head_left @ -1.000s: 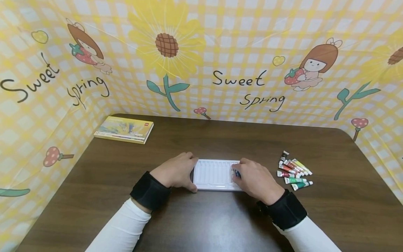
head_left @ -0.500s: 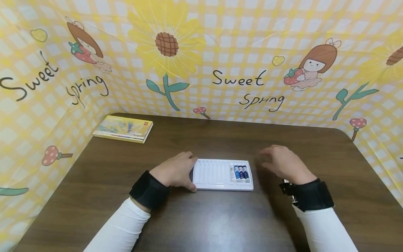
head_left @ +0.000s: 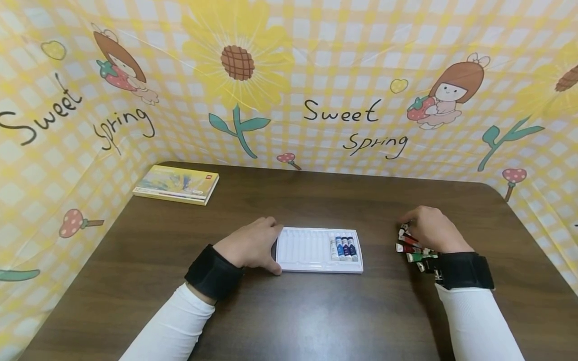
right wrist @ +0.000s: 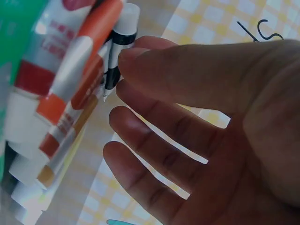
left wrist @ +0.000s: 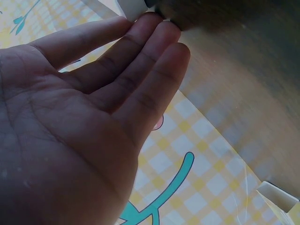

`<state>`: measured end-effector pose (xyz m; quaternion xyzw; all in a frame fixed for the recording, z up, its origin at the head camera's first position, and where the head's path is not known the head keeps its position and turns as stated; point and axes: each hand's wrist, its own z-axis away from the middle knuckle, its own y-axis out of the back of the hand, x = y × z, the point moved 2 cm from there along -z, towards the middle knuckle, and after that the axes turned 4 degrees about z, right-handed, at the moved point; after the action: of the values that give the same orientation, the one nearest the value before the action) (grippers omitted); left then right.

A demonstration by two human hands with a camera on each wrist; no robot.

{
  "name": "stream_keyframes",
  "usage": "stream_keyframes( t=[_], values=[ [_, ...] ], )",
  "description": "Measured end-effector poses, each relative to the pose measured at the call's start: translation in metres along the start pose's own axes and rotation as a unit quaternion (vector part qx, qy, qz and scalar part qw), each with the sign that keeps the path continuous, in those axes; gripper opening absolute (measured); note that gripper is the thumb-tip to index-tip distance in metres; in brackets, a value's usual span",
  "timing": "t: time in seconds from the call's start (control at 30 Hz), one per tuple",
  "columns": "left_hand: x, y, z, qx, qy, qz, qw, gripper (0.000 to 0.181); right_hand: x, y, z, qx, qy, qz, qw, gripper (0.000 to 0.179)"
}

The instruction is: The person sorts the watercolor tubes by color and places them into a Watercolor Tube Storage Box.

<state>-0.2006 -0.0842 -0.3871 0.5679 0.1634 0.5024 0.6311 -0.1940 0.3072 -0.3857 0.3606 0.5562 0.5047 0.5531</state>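
A white plastic tray (head_left: 304,266) lies in mid-table with ribbed slots. Several paint tubes (head_left: 345,248), white and blue to dark, fill its right end. My left hand (head_left: 250,244) rests at its left end, thumb by the near corner and fingers by the far one. In the left wrist view those fingers are nearly straight, their tips by a white corner. My right hand (head_left: 435,228) is over a fanned group of paint tubes (head_left: 408,248) at the right, partly hiding them. In the right wrist view, the thumb tip is close beside a black-banded tube (right wrist: 123,39); contact is unclear.
A flat yellow box or book stack (head_left: 178,184) lies at the table's back left. The brown table (head_left: 289,311) is bounded at the back and sides by a yellow checked cloth (head_left: 334,65) with printed flowers and figures.
My right hand has left the tray's right end and moved right to the loose tubes. The tubes in the tray are now uncovered. My left hand stays at the tray's left end.
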Motion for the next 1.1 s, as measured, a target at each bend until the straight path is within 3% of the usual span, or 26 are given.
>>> stream_keyframes(
  t=[0.47,0.73,1.1],
  values=[
    [0.000,0.000,0.000,0.002,-0.003,0.001,1.0000,0.094,-0.001,-0.005,-0.002,0.025,-0.029,0.025,0.9990,0.020],
    [0.000,0.000,0.002,0.002,-0.007,-0.005,1.0000,0.094,-0.006,-0.008,-0.006,0.041,0.037,0.019,0.9983,0.018],
    [-0.001,-0.001,0.001,0.002,-0.007,-0.009,0.9999,0.094,-0.008,-0.013,-0.011,0.035,0.036,0.006,0.9987,0.017]
  ],
)
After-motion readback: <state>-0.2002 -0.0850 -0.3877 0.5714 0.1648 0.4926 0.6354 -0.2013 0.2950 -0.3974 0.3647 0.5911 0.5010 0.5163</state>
